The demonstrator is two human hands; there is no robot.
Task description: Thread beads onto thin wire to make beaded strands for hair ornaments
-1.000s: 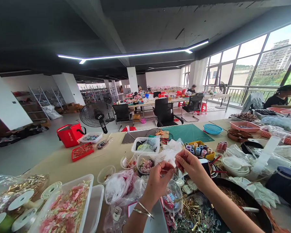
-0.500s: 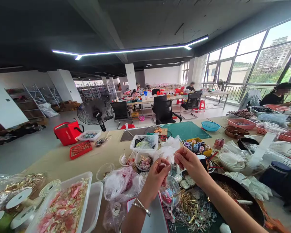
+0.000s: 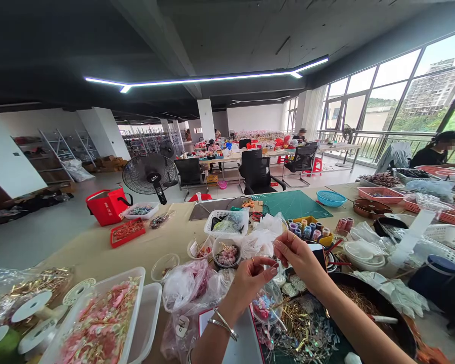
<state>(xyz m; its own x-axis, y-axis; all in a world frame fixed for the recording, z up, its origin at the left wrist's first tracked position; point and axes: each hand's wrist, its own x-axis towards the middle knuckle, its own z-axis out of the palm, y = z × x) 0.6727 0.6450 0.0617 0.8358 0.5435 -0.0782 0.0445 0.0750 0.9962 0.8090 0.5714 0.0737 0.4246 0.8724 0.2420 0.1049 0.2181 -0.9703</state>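
Over the cluttered front of the table, my two hands work close together. My left hand (image 3: pixel 252 280), with a bangle at the wrist, has thumb and index fingertips nearly meeting; whatever lies between them is too small to name. Slightly higher and to the right, my right hand (image 3: pixel 293 251) pinches thumb against fingers, its contents also too fine to make out. Below them are a clear dish (image 3: pixel 267 302) of blue and pink pieces and a pile of gold stems (image 3: pixel 298 321) with shiny clear bits. A white tray (image 3: pixel 237 336) lies beneath my left wrist.
A clear tub (image 3: pixel 139 288) of pink flower pieces stands left, near ribbon spools (image 3: pixel 32 306). Thread spools fill a yellow box (image 3: pixel 326 236). A black pan (image 3: pixel 405 316) sits right. Behind are a green cutting mat (image 3: pixel 291 202) and a fan (image 3: pixel 149 174). Another person (image 3: pixel 434 151) sits far right.
My left hand's fingers have straightened from a tighter pinch, with thumb and index reaching toward the right hand. My right hand has hardly moved, still pinching. The view has shifted slightly.
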